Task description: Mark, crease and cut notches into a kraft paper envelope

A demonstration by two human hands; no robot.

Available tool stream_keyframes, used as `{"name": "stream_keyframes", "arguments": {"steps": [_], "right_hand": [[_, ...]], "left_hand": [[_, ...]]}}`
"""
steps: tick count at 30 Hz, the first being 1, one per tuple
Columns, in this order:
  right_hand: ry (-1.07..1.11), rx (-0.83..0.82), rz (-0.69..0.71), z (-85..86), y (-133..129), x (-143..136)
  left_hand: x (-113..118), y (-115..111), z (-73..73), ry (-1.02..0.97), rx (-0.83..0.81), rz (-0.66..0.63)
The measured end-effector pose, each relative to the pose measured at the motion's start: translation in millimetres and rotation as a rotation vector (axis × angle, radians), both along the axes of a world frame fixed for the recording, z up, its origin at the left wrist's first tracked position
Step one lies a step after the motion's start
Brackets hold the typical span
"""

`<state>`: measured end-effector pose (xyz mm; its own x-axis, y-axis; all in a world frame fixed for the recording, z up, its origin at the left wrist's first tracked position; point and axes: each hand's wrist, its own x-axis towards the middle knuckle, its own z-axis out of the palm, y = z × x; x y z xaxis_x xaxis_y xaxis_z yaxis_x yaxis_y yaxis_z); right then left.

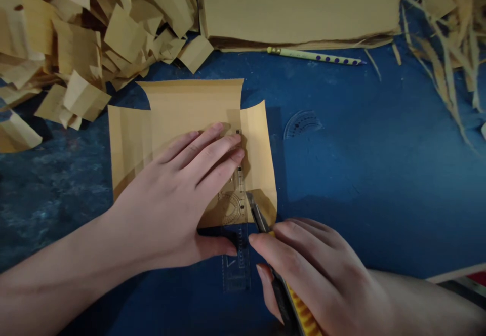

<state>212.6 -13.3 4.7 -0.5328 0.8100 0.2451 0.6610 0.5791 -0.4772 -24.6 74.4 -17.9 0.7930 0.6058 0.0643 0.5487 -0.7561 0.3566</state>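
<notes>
A brown sheet of paper [190,98] with its two upper corners notched out lies on the blue table, its side flaps curling up. Across its right part runs a clear plastic ruler [236,275], its lower end reaching past the paper's near edge. My left hand [178,189] rests flat on the ruler and paper, fingers spread and thumb near the ruler's lower half. A yellow and black utility knife [261,219] is gripped in my right hand [319,270]. The blade tip is at the paper, close beside the ruler's right edge.
Many cut brown paper pieces [125,32] are heaped at the upper left. A stack of brown sheets [304,7] lies at the top, with a dotted pencil [317,56] before it. A clear protractor [304,123] is to the right. Thin paper strips [451,47] tangle at upper right.
</notes>
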Motion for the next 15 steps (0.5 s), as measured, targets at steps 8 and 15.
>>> {"name": "stream_keyframes", "arguments": {"steps": [8,15], "right_hand": [[0.008,0.016,-0.004,0.6,-0.7,-3.4],[-0.03,0.021,-0.014,-1.1,-6.4,-5.8]], "left_hand": [[0.9,-0.3,-1.9,-0.018,0.034,0.009],[0.0,-1.5,-1.2,-0.023,0.02,0.017]]}}
